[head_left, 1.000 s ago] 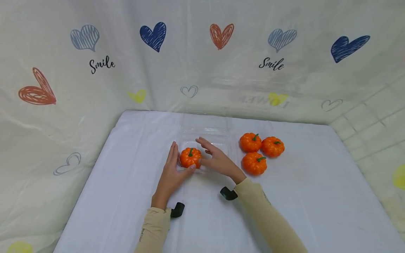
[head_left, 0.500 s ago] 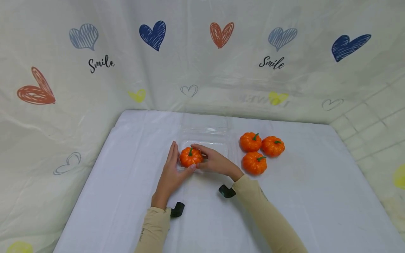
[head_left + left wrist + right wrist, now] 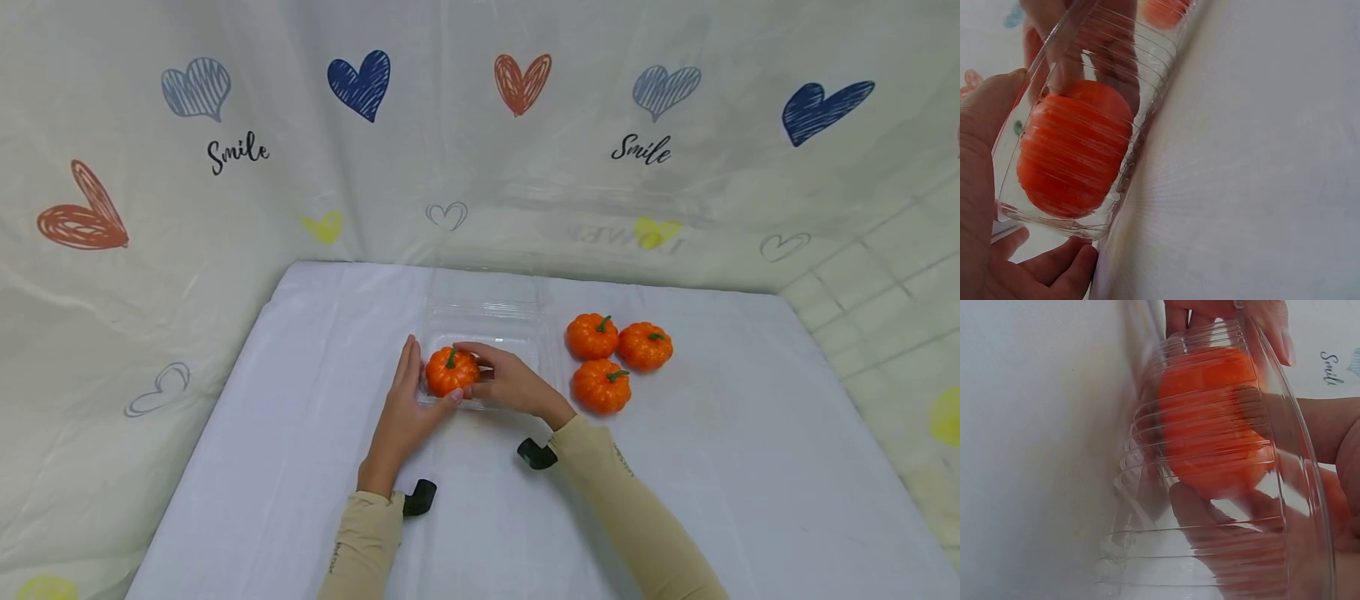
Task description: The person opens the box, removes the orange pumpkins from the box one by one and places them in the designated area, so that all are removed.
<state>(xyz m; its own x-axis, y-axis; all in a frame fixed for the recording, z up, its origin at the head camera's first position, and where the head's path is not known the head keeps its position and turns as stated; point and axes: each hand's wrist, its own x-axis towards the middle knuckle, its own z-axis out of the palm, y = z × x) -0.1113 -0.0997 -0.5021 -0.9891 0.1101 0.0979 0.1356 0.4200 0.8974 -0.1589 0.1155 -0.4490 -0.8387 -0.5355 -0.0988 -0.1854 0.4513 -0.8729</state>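
Observation:
A small orange toy pumpkin [image 3: 450, 373] with a green stem sits at the front left of a clear plastic clamshell container [image 3: 517, 340]. My right hand [image 3: 521, 387] reaches over the front rim and grips the pumpkin from its right, thumb near the front and fingers behind. My left hand [image 3: 405, 421] holds the container's front left corner, with the fingers along the left wall and the thumb at the front rim. Through the ribbed wall in the right wrist view, the right fingers show against the pumpkin [image 3: 1213, 425].
To the right of the container, several things lie close together: one pumpkin [image 3: 592, 337] at the back, another [image 3: 646, 347] beside it, and a third [image 3: 602, 387] in front. The container's lid [image 3: 487, 287] stands raised behind. A white cloth covers the table [image 3: 750, 467].
The right hand's raised fingers have come down and left and closed round the pumpkin in the container. The left hand and the other pumpkins have stayed in place.

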